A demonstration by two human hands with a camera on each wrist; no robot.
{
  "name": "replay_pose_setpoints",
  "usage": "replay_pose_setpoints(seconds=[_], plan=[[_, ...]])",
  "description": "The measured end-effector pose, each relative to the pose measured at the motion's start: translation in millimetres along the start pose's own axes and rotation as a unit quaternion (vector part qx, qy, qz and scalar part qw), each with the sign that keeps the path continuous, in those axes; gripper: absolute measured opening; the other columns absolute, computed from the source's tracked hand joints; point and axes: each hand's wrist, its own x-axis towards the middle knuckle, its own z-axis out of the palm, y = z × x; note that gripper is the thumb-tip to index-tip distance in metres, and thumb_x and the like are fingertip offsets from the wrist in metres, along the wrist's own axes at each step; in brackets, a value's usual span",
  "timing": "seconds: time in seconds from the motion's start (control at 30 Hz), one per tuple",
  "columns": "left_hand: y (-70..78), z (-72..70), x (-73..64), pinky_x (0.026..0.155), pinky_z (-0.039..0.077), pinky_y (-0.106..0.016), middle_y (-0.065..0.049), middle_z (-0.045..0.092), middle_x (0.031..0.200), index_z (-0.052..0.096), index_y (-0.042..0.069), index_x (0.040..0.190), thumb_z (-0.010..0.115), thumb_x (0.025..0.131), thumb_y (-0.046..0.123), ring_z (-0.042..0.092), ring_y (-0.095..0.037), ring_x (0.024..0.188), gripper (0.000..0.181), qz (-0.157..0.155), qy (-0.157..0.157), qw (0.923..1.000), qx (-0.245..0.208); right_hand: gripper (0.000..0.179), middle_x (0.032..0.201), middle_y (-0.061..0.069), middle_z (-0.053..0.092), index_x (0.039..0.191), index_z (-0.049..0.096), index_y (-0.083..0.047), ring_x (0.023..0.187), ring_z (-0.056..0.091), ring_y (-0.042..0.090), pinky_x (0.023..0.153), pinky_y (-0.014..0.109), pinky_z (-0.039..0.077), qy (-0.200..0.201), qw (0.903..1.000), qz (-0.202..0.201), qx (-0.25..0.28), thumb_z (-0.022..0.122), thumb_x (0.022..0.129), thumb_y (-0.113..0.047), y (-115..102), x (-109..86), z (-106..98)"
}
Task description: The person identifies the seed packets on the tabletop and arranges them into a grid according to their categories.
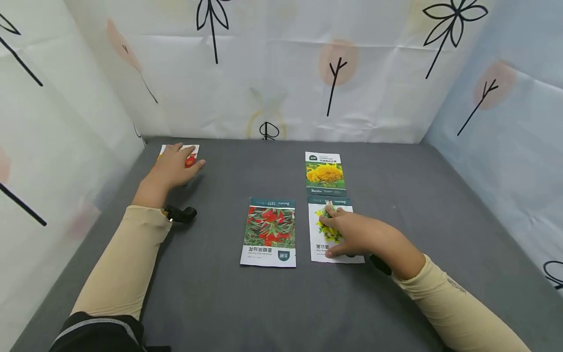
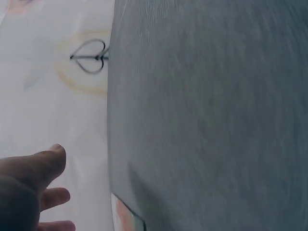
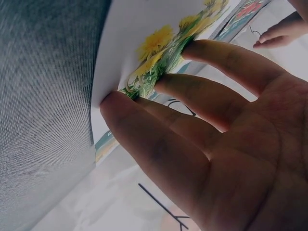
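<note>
At the table's far left, my left hand [image 1: 172, 167] hovers over a seed packet [image 1: 190, 161] with a red picture and covers much of it. The left wrist view shows the thumb [image 2: 50, 161] stretched out, apart from the packet's corner [image 2: 124, 216]. My right hand [image 1: 352, 231] rests its fingertips on a white seed packet [image 1: 320, 244] picturing yellow dandelions, upside down to me. In the right wrist view the fingers [image 3: 159, 144] are spread and fairly straight against the dandelion packet [image 3: 159, 48].
A seed packet with red flowers [image 1: 270, 227] lies upside down left of the dandelion packet. Just beyond the dandelion packet is an upright one with a yellow flower [image 1: 325, 173]. The grey tabletop [image 1: 220, 303] meets patterned white cloth [image 1: 286, 63] at the back and sides.
</note>
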Motion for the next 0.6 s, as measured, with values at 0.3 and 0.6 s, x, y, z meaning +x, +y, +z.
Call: replay_pose_setpoints(seconds=[0.3,0.6], plan=[[-19.3,2.6,-0.3,0.124,0.013,-0.078,-0.043,0.003,0.169,0.023,-0.004,0.165,0.043,0.11,0.05,-0.005,-0.072,0.153,0.08,-0.052,-0.046,0.9971,0.03,0.093,0.175,0.021,0.021,0.165,0.04,-0.01,0.16,0.027,0.046,0.124,0.059,0.038,0.001,0.9999,0.005,0.012,0.085,0.09,-0.044,3.3,-0.3,2.5],[-50.5,24.5,11.5,0.122,-0.001,-0.081,-0.04,-0.011,0.17,0.005,0.002,0.169,0.028,0.109,0.062,-0.018,-0.067,0.153,0.089,-0.072,-0.135,0.9883,-0.008,0.092,0.175,0.022,0.021,0.165,0.04,-0.01,0.16,0.027,0.048,0.123,0.06,0.039,0.0,1.0,-0.002,0.006,0.084,0.091,-0.044,6.4,1.2,3.0]])
